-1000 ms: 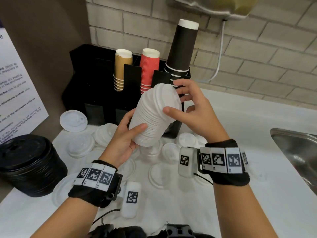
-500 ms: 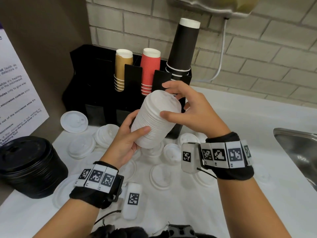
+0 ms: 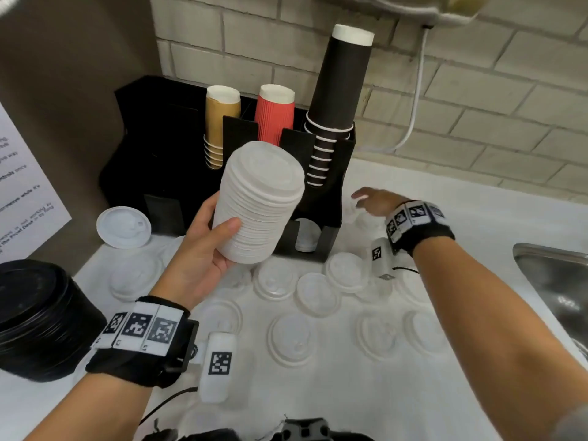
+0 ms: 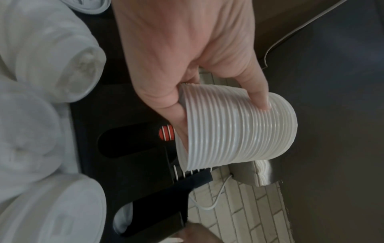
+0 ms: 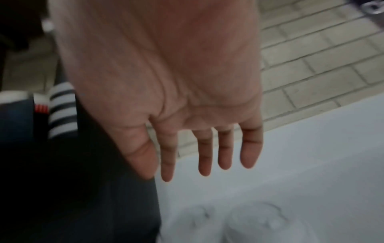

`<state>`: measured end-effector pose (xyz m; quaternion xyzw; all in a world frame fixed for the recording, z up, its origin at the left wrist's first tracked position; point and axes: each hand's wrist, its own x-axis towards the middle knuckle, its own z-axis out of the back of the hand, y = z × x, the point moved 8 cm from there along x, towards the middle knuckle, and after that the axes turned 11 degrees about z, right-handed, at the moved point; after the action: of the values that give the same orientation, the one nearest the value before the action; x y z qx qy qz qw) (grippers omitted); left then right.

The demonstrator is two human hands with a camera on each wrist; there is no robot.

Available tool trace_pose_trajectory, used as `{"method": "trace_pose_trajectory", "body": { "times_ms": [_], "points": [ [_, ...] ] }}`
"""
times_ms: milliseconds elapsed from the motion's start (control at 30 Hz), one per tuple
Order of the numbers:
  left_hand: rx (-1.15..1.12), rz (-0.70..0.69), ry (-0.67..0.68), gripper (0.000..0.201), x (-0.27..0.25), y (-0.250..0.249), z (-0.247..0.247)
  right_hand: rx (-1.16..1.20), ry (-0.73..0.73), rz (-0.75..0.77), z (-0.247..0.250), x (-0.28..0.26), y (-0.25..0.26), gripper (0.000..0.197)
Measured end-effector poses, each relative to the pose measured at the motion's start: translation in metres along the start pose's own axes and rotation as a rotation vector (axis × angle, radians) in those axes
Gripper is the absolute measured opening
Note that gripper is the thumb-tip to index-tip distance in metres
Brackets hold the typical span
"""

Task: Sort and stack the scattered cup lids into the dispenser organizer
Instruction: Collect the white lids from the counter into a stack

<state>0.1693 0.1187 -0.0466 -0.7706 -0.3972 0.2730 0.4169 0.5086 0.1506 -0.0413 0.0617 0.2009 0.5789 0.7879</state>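
White counter (image 3: 318,393) ran under a pale brick wall (image 3: 477,90), with a steel sink (image 3: 553,281) off beyond the right hand. Loose white lids (image 3: 291,340) lay scattered flat on the counter below and between both hands. The left hand (image 3: 203,259) gripped a tall stack of white lids (image 3: 259,202), thumb curled across its front and fingers wrapped behind, holding it tilted above the counter. Just behind that grip stood the black dispenser organizer (image 3: 331,198), carrying tan cups (image 3: 221,122), red cups (image 3: 275,113) and a tall column of black cups (image 3: 340,103). The right hand (image 3: 374,200) hovered beside the organizer's right wall, palm down, fingers (image 5: 205,152) straight and slightly spread, holding nothing. A stack of black lids (image 3: 38,319) sat well to the left of the left hand.
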Motion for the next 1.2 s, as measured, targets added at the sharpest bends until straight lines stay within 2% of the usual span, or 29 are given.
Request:
{"method": "trace_pose_trajectory", "body": {
  "times_ms": [67,200,300,433,533,633,733,800,867,1033,1133,1200],
  "points": [
    [0.014,0.0,-0.013,0.112,0.0,-0.002,0.004,-0.229,0.099,-0.052,-0.017,0.012,-0.007,0.043],
    [0.017,0.001,-0.027,0.108,-0.001,-0.004,0.009,-0.359,0.161,-0.096,-0.032,0.024,-0.017,0.05],
    [0.017,-0.002,-0.039,0.106,-0.002,-0.004,0.011,-0.377,0.188,-0.089,-0.037,0.023,-0.027,0.047],
    [0.016,-0.004,-0.043,0.108,-0.002,-0.002,0.009,-0.326,0.221,-0.065,-0.033,0.019,-0.038,0.027],
    [0.019,-0.005,-0.049,0.108,-0.002,-0.002,0.009,-0.174,0.121,-0.039,-0.018,0.019,-0.044,0.022],
    [0.018,-0.007,-0.055,0.109,-0.002,-0.003,0.01,-0.154,0.095,-0.022,-0.012,0.02,-0.054,0.04],
    [0.017,-0.01,-0.055,0.106,-0.003,-0.004,0.012,-0.216,0.215,-0.051,-0.029,0.016,-0.064,0.075],
    [0.016,-0.012,-0.059,0.106,-0.004,-0.005,0.013,-0.279,0.229,-0.047,-0.035,0.02,-0.067,0.081],
    [0.013,-0.017,-0.064,0.106,-0.004,-0.005,0.013,-0.319,0.222,-0.073,-0.034,0.022,-0.073,0.08],
    [0.0,-0.018,-0.059,0.102,-0.004,-0.004,0.014,-0.338,0.344,-0.153,-0.026,0.015,-0.101,0.069],
    [-0.003,-0.014,-0.058,0.097,-0.002,-0.003,0.015,-0.302,0.243,-0.11,-0.014,0.02,-0.09,0.059],
    [-0.002,-0.012,-0.056,0.1,-0.002,-0.002,0.014,-0.216,0.208,-0.034,-0.018,0.024,-0.069,0.061]
  ]
}}
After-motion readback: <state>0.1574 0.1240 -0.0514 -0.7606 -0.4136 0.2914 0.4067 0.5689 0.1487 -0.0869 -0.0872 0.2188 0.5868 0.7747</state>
